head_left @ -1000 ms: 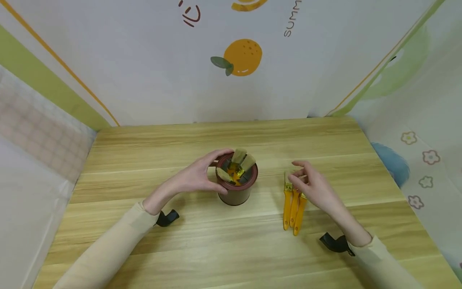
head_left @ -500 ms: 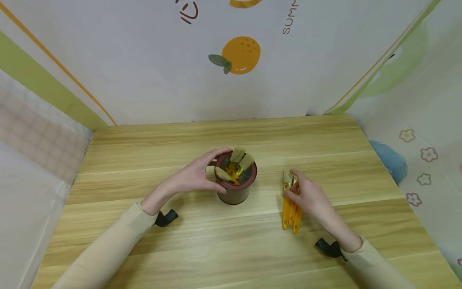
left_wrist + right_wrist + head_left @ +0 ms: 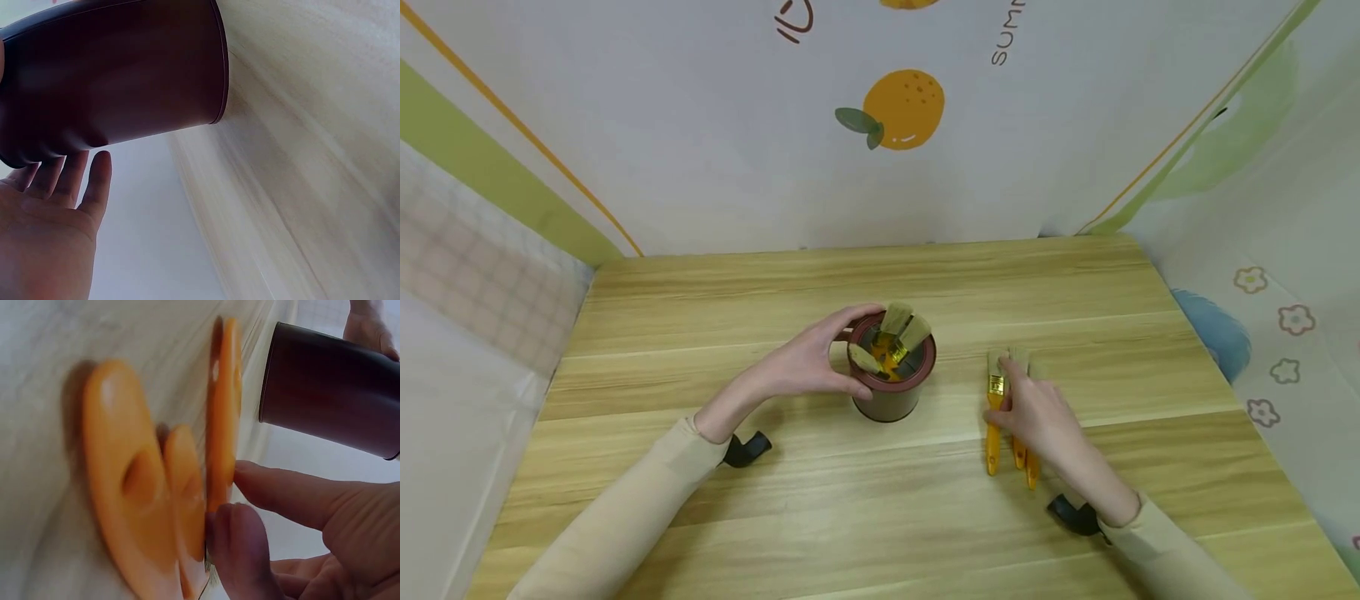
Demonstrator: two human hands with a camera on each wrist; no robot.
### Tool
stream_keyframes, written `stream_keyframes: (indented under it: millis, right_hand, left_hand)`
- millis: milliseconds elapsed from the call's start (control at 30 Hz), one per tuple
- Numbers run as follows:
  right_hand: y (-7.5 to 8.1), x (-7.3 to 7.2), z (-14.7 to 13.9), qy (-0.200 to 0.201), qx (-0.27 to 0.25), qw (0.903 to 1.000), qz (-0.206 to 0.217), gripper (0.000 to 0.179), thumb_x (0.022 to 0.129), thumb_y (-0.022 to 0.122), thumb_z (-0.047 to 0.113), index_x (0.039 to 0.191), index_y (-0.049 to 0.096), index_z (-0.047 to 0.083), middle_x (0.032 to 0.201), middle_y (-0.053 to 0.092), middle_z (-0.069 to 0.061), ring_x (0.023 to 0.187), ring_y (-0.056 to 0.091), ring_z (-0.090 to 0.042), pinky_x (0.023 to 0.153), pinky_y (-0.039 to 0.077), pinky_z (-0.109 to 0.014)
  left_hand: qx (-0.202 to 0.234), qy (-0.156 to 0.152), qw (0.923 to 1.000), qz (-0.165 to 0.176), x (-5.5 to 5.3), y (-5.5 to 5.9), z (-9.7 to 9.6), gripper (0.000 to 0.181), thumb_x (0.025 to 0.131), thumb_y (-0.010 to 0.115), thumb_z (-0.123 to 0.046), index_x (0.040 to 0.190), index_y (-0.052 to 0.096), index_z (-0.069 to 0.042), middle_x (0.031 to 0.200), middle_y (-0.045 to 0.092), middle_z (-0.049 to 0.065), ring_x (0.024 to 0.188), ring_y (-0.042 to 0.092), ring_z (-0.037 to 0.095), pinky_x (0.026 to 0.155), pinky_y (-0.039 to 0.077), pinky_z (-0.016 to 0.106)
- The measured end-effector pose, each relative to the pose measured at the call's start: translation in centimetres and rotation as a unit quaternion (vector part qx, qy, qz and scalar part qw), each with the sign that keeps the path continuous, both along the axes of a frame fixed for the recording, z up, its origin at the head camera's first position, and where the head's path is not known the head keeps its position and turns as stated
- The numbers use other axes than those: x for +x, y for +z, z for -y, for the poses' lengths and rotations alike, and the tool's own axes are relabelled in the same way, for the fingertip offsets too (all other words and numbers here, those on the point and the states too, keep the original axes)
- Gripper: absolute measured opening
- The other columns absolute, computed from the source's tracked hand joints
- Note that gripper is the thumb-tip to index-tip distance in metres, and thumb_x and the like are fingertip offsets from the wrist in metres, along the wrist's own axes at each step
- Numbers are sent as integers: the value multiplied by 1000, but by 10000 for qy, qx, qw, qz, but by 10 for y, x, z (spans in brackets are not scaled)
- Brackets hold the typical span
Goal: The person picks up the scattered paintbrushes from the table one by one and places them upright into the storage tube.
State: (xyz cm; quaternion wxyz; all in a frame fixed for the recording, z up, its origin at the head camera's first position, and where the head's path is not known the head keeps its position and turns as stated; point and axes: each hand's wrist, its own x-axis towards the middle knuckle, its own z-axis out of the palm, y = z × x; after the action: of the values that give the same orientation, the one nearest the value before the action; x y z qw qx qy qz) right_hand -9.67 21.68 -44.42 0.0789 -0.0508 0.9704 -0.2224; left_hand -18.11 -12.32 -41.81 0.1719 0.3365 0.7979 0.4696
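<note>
My left hand [image 3: 805, 360] holds a round brown can [image 3: 886, 407] at its rim, thumb on the near side and fingers on the far side. Inside it, several paintbrushes [image 3: 913, 332] stand bristles up. Over to the right, my right hand [image 3: 1043, 418] pinches the leftmost of three flat paintbrushes between thumb and a finger. This held paintbrush [image 3: 224, 415] has an orange handle, pale bristles and a brass-coloured ferrule. In the right wrist view it stands on edge, apart from the two others [image 3: 128, 487], which lie side by side on the table.
The wood-grain table [image 3: 880, 525] meets a white printed curtain [image 3: 737, 150] at its back edge. Black curved pieces [image 3: 748, 450] stick out beside both wrists. Bare wood lies between the can and the loose brushes.
My right hand has come down onto the loose paintbrushes and taken hold of the leftmost one, which now stands apart from the other two. The left hand stays on the can.
</note>
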Motion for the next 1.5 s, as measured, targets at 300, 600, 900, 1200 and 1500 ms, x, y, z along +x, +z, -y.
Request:
stream_keyframes:
  millis: [300, 600, 900, 1200, 1500]
  right_hand:
    - [-1, -4, 3, -145, -137, 9997, 168, 80, 84, 82, 11, 148, 39, -13, 71, 69, -3, 52, 57, -10, 45, 47, -25]
    - [-2, -7, 7, -169, -236, 9989, 370, 80, 82, 77, 6, 150, 38, -9, 71, 68, -3, 54, 59, -12, 48, 49, -25]
    - [0, -10, 8, -114, -204, 9981, 570, 76, 82, 76, 5, 148, 40, -9, 75, 65, -5, 55, 54, -13, 48, 46, -26]
    - [2, -18, 6, -157, -537, 9943, 903, 65, 86, 74, 9, 143, 47, -7, 83, 67, -6, 59, 60, -14, 52, 49, -28]
    - [46, -30, 1, -153, -2256, 9718, 668, 51, 99, 65, 5, 140, 38, -8, 102, 55, -18, 75, 63, -17, 61, 64, -35]
  left_hand:
    - [36, -2, 10000, -4, 0, 2, 1, 108, 73, 95, -27, 160, 32, -30, 157, 46, -2, 143, 48, 32, 121, 40, 52]
    - [46, -51, 10000, -55, 1, 0, 0, 108, 74, 95, -26, 161, 32, -26, 157, 46, 0, 141, 49, 27, 120, 41, 51]
    - [74, -24, 10000, -44, 2, 0, 0, 108, 73, 96, -26, 160, 33, -30, 156, 48, -2, 141, 49, 23, 120, 41, 50]
    - [148, -70, 9999, -30, 2, 0, 0, 107, 73, 95, -25, 160, 33, -29, 155, 48, -2, 141, 49, 26, 120, 41, 51]
    - [194, -53, 9998, 8, 2, 0, 1, 106, 74, 95, -25, 160, 34, -31, 155, 48, -2, 142, 49, 27, 120, 41, 52]
